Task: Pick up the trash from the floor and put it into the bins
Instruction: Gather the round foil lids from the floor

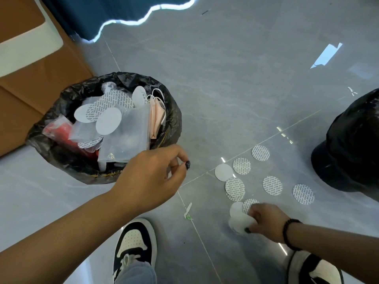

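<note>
A bin lined with a black bag (67,95) stands on the grey floor at left, filled with white discs, clear plastic bags, a pink mask and red wrapping. My left hand (151,173) hovers by its near right rim, fingers loosely curled with nothing in them. My right hand (264,220) is low near the floor and grips a small stack of white discs (239,219). Several round white discs (271,185), some printed with grey text, lie scattered on the floor just beyond it. A second black-bagged bin (352,144) stands at the right edge.
A small white and green scrap (188,212) lies on the tile seam between my hands. My two shoes (134,242) are at the bottom. Brown cardboard (30,83) lies at far left and a dark blue curtain (106,13) hangs at the top.
</note>
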The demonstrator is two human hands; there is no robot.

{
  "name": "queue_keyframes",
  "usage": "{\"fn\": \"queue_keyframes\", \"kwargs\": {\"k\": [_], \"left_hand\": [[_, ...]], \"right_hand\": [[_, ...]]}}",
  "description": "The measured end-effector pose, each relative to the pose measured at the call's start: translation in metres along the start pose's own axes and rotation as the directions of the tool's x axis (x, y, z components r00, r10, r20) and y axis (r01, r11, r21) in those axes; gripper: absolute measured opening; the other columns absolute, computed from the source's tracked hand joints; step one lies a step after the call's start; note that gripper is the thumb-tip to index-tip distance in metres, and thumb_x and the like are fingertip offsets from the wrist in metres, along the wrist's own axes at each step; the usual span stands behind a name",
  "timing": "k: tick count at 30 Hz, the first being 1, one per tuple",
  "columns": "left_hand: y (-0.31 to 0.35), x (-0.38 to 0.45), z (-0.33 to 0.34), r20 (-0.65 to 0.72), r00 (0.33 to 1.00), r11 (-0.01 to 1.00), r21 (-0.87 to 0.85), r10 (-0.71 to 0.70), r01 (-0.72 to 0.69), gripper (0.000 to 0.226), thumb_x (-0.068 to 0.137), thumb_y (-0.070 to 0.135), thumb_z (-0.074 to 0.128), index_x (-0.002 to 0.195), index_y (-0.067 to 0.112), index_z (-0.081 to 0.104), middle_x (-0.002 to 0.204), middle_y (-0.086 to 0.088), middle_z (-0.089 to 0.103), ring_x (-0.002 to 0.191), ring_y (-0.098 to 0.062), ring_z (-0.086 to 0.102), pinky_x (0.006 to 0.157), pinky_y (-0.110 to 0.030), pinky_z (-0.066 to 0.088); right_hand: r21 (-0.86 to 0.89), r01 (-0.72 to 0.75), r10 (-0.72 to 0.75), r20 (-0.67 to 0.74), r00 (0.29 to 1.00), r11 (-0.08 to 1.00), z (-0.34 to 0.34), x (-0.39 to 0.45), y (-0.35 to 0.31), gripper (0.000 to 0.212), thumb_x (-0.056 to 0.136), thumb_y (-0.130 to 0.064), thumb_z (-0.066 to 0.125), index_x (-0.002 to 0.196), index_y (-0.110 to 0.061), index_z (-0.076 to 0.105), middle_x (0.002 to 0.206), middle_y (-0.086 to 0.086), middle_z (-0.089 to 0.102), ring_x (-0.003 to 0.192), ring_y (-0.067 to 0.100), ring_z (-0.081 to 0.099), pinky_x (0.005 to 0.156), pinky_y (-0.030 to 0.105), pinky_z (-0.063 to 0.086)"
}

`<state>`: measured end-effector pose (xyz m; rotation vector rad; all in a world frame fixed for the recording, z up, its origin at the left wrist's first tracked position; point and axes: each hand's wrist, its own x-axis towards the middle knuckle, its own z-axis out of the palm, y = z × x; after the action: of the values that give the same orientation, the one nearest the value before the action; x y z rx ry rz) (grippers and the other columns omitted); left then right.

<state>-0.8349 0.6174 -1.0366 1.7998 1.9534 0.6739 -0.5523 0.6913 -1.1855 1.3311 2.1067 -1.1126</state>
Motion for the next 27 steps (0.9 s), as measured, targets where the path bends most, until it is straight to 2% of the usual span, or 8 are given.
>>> {"fn": "queue_keyframes", "kwargs": {"k": [6,10,16,18,20,22,24,27], "left_hand": [[0.003,0.002,0.009,0.256,0.963,0.967,-0.212,-0.084,0.140,0.059,0.083,0.038,0.068,0.133,0.035,0.039,0.127,0.018,0.046,0.110,0.005,0.052,0.086,-0.021,0.052],[0.007,0.008,0.004,0.192,0.973,0.872,-0.445,-0.130,0.205,0.058,0.084,0.010,0.070,0.126,0.038,0.042,0.105,0.008,0.066,0.088,-0.014,0.068,0.072,-0.041,0.059],[0.011,0.013,-0.012,-0.009,0.981,0.863,-0.477,-0.196,0.168,0.053,0.078,0.001,0.071,0.113,0.037,0.053,0.085,0.002,0.069,0.068,-0.021,0.065,0.065,-0.048,0.058],[0.010,0.018,-0.023,-0.121,0.964,0.864,-0.479,-0.239,0.154,0.052,0.078,0.000,0.070,0.111,0.037,0.054,0.086,0.001,0.070,0.074,-0.023,0.067,0.067,-0.044,0.060],[0.000,0.025,-0.038,-0.261,0.914,0.860,-0.488,-0.309,0.152,0.048,0.081,0.001,0.068,0.111,0.034,0.053,0.087,0.002,0.069,0.076,-0.018,0.069,0.064,-0.034,0.060],[-0.015,0.032,-0.052,-0.380,0.847,0.875,-0.449,-0.372,0.183,0.041,0.085,0.007,0.067,0.114,0.032,0.050,0.086,0.006,0.066,0.066,-0.006,0.065,0.054,-0.026,0.055],[-0.031,0.033,-0.061,-0.456,0.793,0.901,-0.348,-0.404,0.259,0.038,0.087,0.015,0.065,0.119,0.030,0.049,0.086,0.008,0.063,0.062,-0.006,0.062,0.055,-0.027,0.051],[-0.047,0.027,-0.062,-0.466,0.783,0.911,-0.181,-0.412,0.371,0.043,0.090,0.021,0.060,0.130,0.026,0.044,0.091,0.004,0.059,0.067,-0.014,0.059,0.056,-0.026,0.042]], "right_hand": [[0.773,0.107,-0.110,-0.049,0.993,0.625,-0.067,-0.009,-0.105,0.037,0.073,-0.008,0.078,0.097,0.012,0.058,0.084,0.020,0.064,0.060,0.016,0.060,0.048,0.023,0.051],[0.926,0.128,-0.144,-0.081,0.986,0.355,-0.090,-0.019,-0.145,0.036,0.072,-0.009,0.075,0.102,0.005,0.060,0.089,0.016,0.065,0.067,0.017,0.062,0.048,0.020,0.050],[0.967,0.152,-0.179,-0.116,0.977,0.204,-0.094,-0.024,-0.157,0.033,0.065,-0.019,0.073,0.091,-0.003,0.062,0.083,0.012,0.066,0.066,0.017,0.063,0.051,0.022,0.054],[0.938,0.187,-0.128,-0.156,0.979,0.291,-0.094,-0.016,-0.146,0.024,0.073,-0.015,0.074,0.091,-0.005,0.062,0.079,0.009,0.065,0.065,0.016,0.064,0.053,0.025,0.054],[0.775,0.237,-0.093,-0.227,0.970,0.586,-0.087,-0.002,-0.121,0.020,0.077,-0.014,0.075,0.093,-0.010,0.062,0.082,0.005,0.064,0.067,0.013,0.062,0.058,0.027,0.054],[0.255,0.191,-0.130,-0.236,0.963,0.948,-0.074,0.014,-0.083,0.031,0.076,-0.026,0.077,0.100,-0.017,0.060,0.095,-0.001,0.059,0.078,0.010,0.058,0.073,0.027,0.049],[-0.173,0.056,-0.077,-0.121,0.990,0.983,-0.058,0.024,-0.047,0.054,0.076,-0.037,0.074,0.121,-0.021,0.049,0.117,0.000,0.050,0.099,0.015,0.055,0.087,0.026,0.046],[-0.261,-0.064,0.039,-0.099,0.994,0.963,-0.034,0.027,-0.014,0.079,0.072,-0.046,0.074,0.136,-0.023,0.033,0.129,0.003,0.039,0.116,0.021,0.047,0.094,0.031,0.046]]}}
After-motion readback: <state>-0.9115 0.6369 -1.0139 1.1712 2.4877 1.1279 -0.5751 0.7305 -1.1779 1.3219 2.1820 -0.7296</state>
